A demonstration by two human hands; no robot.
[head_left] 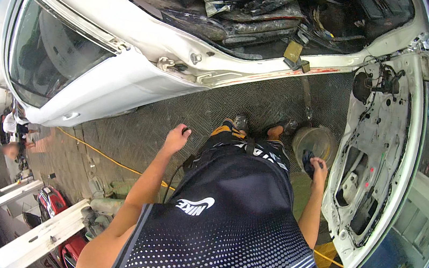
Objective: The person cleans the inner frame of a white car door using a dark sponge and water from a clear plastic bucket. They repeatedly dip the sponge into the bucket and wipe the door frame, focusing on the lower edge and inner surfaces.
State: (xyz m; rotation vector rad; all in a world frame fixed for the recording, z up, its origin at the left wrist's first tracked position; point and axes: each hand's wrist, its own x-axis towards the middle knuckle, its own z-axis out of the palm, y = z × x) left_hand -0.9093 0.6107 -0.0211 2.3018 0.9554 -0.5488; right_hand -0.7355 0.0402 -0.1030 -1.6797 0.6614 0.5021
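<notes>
Right hand, right of centre in the frame: fingers gathered about one bunched dark cloth, at the near right side of a bucket. Left hand, left of centre: well apart from the cloth, fingers bent, a dark patch at the tips too small to identify; grip undetermined. Bucket: one, pale, translucent, round-mouthed, on the floor beside the swung-out door; unclear whether with cloth below the rim or in front of it. Step, by judgement: wetting or wringing of the cloth. Advisable: cloth low over the bucket's mouth, both hands for any squeezing, drips caught inside, elbow clear of the door's edge. White door, right of frame: inner face stripped, wiring and cut-outs exposed; liable to snag loose cloth. White car sill, upper centre: red-streaked. Textured floor mat, centre: best kept dry for footing. Yellow cable, lower left: worth keeping clear of feet and water.
</notes>
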